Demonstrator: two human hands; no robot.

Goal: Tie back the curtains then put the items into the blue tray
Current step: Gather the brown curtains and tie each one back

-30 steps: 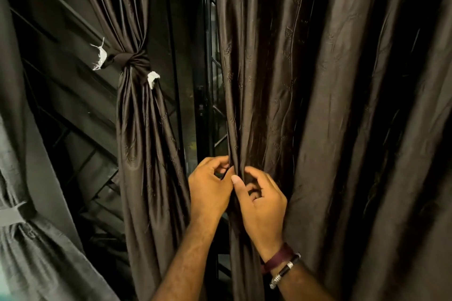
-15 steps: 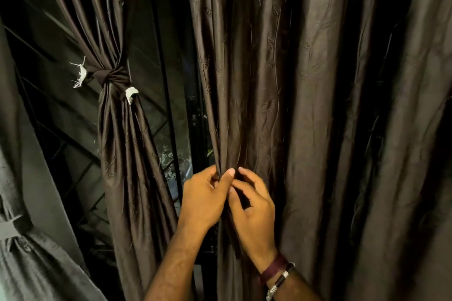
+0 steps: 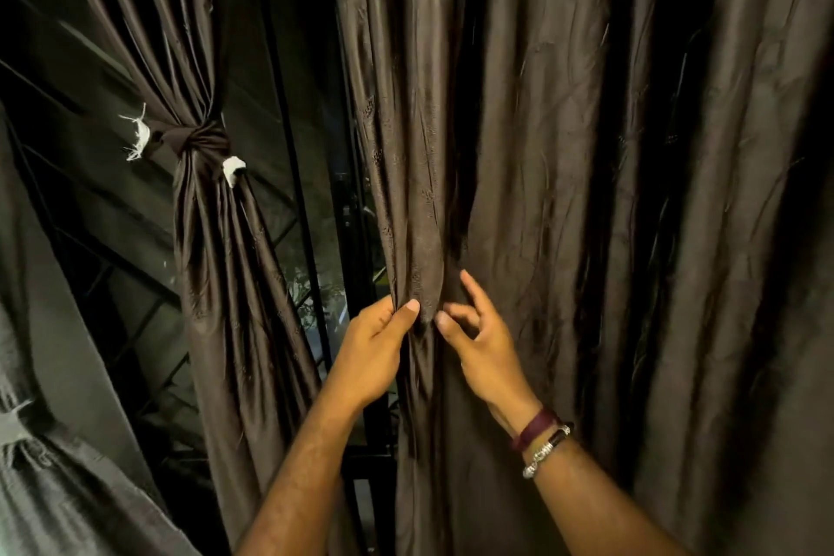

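The left hand (image 3: 377, 348) had the front edge of the loose dark brown patterned curtain (image 3: 564, 194) bunched in its grip, thumb pressed over the folds and fingers curled behind them. Right beside it, the right hand (image 3: 485, 341) was at the same fabric with its fingers spread apart; thumb and forefinger were bent toward each other at the cloth, and I could not tell whether they pinched it. A maroon band (image 3: 535, 427) and a silver-beaded bracelet (image 3: 546, 451) sat on that wrist. Over to the left, the other dark brown curtain (image 3: 225, 262) hung already gathered, knotted with a brown tie with frayed white ends (image 3: 198, 140). A grey curtain (image 3: 54, 488) hung at the far left, against a dark window grille (image 3: 135, 298).
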